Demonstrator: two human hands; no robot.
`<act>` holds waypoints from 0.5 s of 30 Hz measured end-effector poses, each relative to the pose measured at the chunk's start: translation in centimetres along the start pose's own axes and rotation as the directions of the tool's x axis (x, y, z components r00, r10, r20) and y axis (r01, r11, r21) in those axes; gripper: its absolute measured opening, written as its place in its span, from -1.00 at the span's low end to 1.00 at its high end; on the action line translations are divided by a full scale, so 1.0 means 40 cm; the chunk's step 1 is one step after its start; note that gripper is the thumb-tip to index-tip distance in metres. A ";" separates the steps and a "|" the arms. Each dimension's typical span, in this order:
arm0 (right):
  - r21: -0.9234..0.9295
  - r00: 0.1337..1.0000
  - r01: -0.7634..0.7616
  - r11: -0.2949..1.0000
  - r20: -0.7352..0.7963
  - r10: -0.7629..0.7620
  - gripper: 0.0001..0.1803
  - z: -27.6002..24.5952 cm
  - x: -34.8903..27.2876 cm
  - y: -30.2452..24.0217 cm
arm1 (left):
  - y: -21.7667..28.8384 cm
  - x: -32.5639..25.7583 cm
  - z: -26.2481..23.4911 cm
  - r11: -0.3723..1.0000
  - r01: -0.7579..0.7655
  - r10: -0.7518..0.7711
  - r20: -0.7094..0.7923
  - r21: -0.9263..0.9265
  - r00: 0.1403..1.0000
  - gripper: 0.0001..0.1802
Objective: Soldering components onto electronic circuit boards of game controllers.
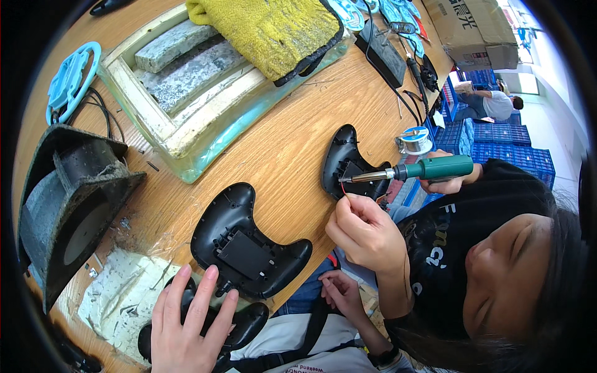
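Shell (250, 322) beneath left hand (189, 324); right hand (341, 292) apart.

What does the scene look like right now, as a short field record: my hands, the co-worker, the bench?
left hand: flat, fingers spread, on a black controller shell at the near edge of the table
right hand: below the table edge, loosely curled, nothing visible in it
second shell: inside up, just beyond the left fingertips
co-worker: soldering iron tip at a third shell; co-worker's hand pinches a red wire
bench: solder spool, yellow cloth
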State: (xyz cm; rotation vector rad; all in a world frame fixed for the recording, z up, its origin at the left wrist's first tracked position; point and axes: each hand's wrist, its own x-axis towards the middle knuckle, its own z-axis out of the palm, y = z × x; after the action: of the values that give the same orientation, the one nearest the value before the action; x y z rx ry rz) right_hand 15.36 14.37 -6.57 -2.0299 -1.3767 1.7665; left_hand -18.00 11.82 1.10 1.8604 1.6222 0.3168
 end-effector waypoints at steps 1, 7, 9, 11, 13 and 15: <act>0.004 1.000 0.006 1.000 0.003 -0.006 -0.84 0.000 0.000 0.000 | -0.001 0.001 0.001 1.000 -0.001 0.001 0.001 0.000 1.000 -0.46; -0.007 1.000 0.010 1.000 0.008 -0.010 -0.84 -0.003 -0.001 -0.007 | -0.009 -0.005 0.038 0.999 0.022 -0.020 -0.041 0.035 0.999 -0.56; -0.009 1.000 0.008 1.000 0.008 -0.008 -0.84 -0.003 0.000 -0.008 | -0.009 -0.004 0.039 0.999 0.022 -0.021 -0.044 0.026 0.999 -0.56; 0.012 1.000 0.013 1.000 0.013 -0.013 -0.84 -0.003 0.000 -0.011 | -0.009 -0.004 0.038 0.999 0.022 -0.021 -0.040 0.025 0.999 -0.56; 0.015 1.000 0.014 1.000 0.012 -0.014 -0.84 -0.003 -0.002 -0.013 | -0.007 -0.006 0.035 0.999 0.022 -0.020 -0.042 0.029 0.999 -0.56; 0.016 1.000 0.013 1.000 0.015 -0.013 -0.84 -0.004 -0.001 -0.008 | -0.008 -0.005 0.036 0.999 0.023 -0.021 -0.042 0.032 0.999 -0.56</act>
State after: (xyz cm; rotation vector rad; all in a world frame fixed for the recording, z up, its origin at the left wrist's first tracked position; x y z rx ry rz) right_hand 15.32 14.61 -6.30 -1.9992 -1.3720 1.7853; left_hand -17.48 11.18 -0.15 1.8701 1.6837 0.3228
